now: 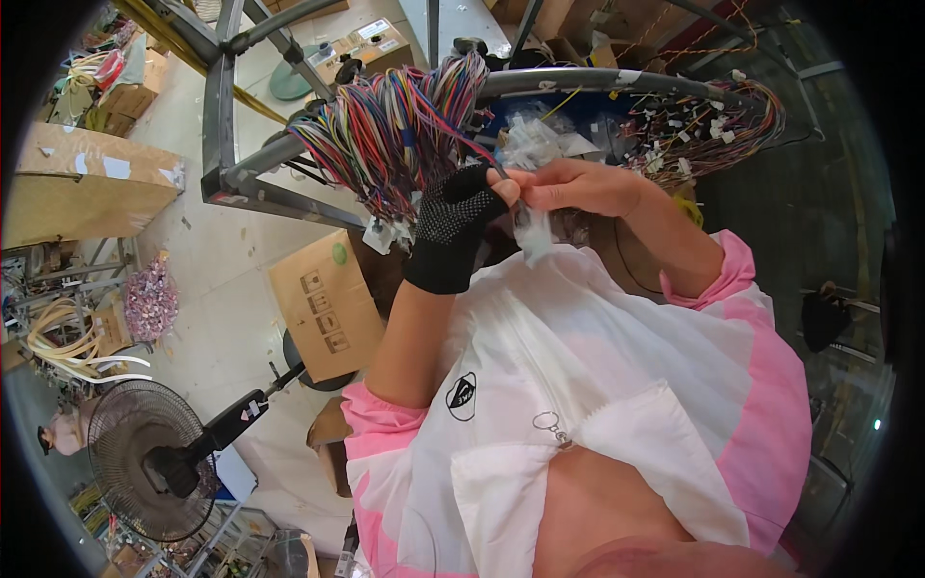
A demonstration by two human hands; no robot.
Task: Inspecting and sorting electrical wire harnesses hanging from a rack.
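Note:
My left hand (455,220), in a black dotted glove with bare fingertips, is closed on a thin strand of coloured wires (474,143). The strand leads up to a thick bundle of multicoloured wires (390,140) draped over a grey metal bar. My right hand (590,188), ungloved, meets the left with thumb and fingers pinched together. What lies between its fingertips is too small to make out. Just below both hands hangs a whitish, translucent piece (533,234), perhaps plastic. White connectors (385,234) show at the bundle's lower end.
The grey metal frame (220,125) runs across the far side. More wires with white connectors (713,125) hang on the bar at right, with clear plastic bags (540,140) between. A cardboard box (326,306) and a standing fan (154,460) are at left.

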